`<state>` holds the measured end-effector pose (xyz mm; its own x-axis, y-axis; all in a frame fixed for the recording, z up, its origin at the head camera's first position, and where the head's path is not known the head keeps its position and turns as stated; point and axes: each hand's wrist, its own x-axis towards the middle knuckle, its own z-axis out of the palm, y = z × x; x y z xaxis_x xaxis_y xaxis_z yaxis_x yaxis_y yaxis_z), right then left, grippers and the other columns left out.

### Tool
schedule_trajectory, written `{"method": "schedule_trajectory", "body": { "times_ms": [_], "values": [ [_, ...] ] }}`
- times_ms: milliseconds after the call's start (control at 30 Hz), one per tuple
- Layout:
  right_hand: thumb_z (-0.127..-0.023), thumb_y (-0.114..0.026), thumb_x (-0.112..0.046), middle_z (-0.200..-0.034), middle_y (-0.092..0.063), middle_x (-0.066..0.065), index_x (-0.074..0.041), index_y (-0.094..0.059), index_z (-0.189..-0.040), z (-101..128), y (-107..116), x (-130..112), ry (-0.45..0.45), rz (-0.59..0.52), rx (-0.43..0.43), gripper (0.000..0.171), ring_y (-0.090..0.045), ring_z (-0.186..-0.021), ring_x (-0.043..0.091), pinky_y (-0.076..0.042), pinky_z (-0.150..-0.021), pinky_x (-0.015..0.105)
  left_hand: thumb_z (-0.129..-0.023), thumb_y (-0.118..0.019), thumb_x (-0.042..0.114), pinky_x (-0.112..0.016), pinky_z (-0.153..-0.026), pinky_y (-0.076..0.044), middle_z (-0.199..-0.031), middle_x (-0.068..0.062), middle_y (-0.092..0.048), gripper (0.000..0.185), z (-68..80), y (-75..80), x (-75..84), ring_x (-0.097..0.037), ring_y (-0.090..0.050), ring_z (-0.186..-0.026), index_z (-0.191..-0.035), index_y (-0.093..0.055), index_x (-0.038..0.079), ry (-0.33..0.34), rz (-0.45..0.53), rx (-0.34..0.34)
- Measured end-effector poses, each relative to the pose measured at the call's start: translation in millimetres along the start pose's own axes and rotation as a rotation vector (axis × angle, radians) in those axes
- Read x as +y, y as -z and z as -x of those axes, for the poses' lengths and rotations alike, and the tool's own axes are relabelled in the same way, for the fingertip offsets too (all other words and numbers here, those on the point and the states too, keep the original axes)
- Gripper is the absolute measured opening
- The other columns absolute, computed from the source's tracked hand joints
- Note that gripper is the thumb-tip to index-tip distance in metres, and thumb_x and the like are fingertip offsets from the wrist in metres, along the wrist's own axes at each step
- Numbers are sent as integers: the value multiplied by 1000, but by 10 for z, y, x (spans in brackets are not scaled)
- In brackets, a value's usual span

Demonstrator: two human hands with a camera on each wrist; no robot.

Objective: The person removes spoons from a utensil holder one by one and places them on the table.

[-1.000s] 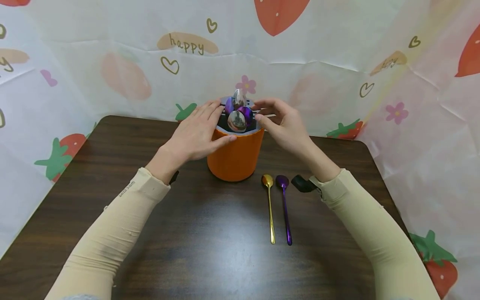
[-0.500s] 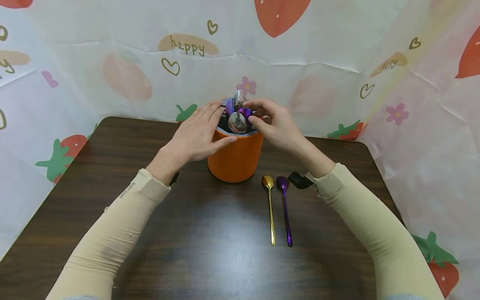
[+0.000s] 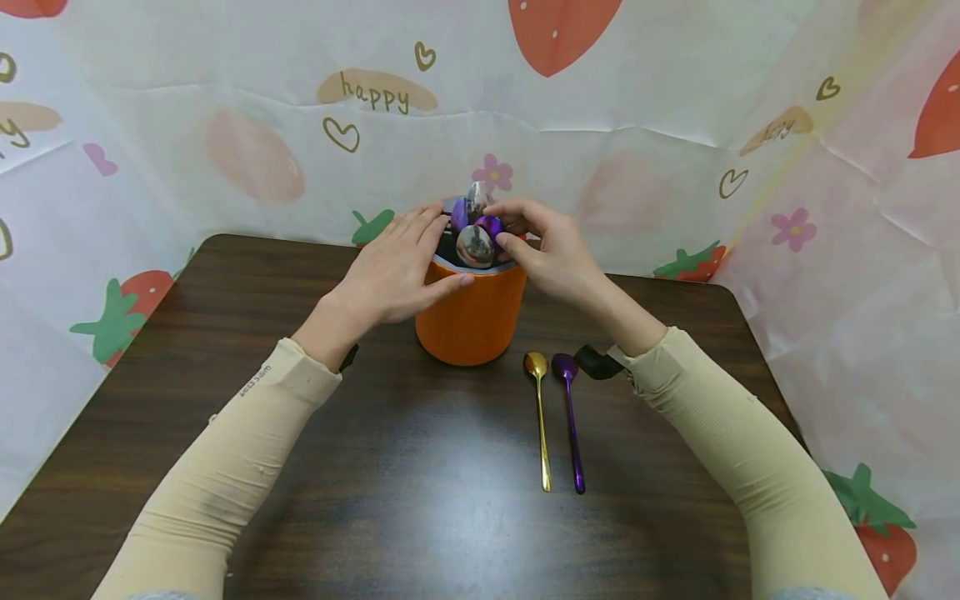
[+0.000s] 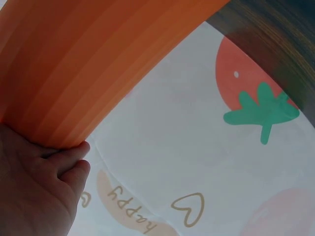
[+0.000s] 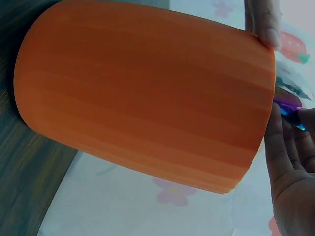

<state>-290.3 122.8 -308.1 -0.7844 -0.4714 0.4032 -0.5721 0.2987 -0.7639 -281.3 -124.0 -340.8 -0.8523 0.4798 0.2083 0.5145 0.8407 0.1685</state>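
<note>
An orange cylindrical holder [image 3: 468, 321] stands upright at the back of the table. Silver and purple spoon heads rise above its rim, including a rounded silver spoon [image 3: 475, 247] at the front. My left hand [image 3: 393, 262] rests on the holder's left rim, fingers extended and thumb across the front edge. From the right, my right hand [image 3: 558, 258] pinches the head of a purple spoon [image 5: 290, 109] between thumb and fingers. The handles inside the holder are hidden. On the table in front lie a gold spoon [image 3: 540, 417] and another purple spoon [image 3: 572, 421], side by side.
The dark wooden table [image 3: 390, 500] runs up to a patterned cloth backdrop [image 3: 637, 75] behind and at both sides. A black wrist device [image 3: 597, 362] hangs under the right sleeve, close to the lying purple spoon's head.
My right hand has moved left and inward from the holder's right rim, and its thumb and fingers have closed on the purple spoon's head. The left hand has stayed in place.
</note>
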Motion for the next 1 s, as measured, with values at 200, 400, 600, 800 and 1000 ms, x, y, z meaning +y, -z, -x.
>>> {"method": "schedule_trajectory", "body": {
  "times_ms": [200,400,600,800,1000],
  "values": [
    [-103,-61,0,-119,-70,13,-1,-66,-131,17,7,-9,4,-59,5,29,-69,-98,23,-62,-84,36,-99,-39,77,-51,-129,-13,-173,-15,-17,101,-3,-1,7,-32,-14,-160,-163,-27,-1,0,-1,-4],
    [-104,-60,-1,-116,-68,14,-1,-64,-133,23,37,-20,-9,-72,22,30,-68,-95,23,-61,-84,37,-99,-39,77,-51,-129,-11,-173,-15,-16,101,-5,0,14,-32,-13,-160,-163,-26,-1,2,3,-10],
    [-104,-59,1,-116,-66,18,3,-62,-135,31,73,-57,-4,-123,42,31,-68,-95,27,-61,-85,38,-99,-39,77,-52,-129,-13,-172,-15,-17,102,-3,-3,14,-31,-14,-160,-163,-27,-1,-2,2,-3],
    [-103,-58,4,-114,-64,20,7,-60,-135,40,117,-91,25,-151,69,31,-68,-97,26,-62,-84,36,-98,-37,78,-52,-129,-12,-173,-14,-16,103,-2,2,14,-31,-13,-160,-163,-26,0,6,1,-12],
    [-103,-58,5,-112,-64,19,8,-60,-134,59,175,-125,48,-168,106,31,-68,-95,24,-62,-83,35,-98,-38,79,-53,-129,-13,-173,-14,-16,103,-7,4,15,-31,-13,-160,-163,-26,1,11,5,-9]
  ]
}}
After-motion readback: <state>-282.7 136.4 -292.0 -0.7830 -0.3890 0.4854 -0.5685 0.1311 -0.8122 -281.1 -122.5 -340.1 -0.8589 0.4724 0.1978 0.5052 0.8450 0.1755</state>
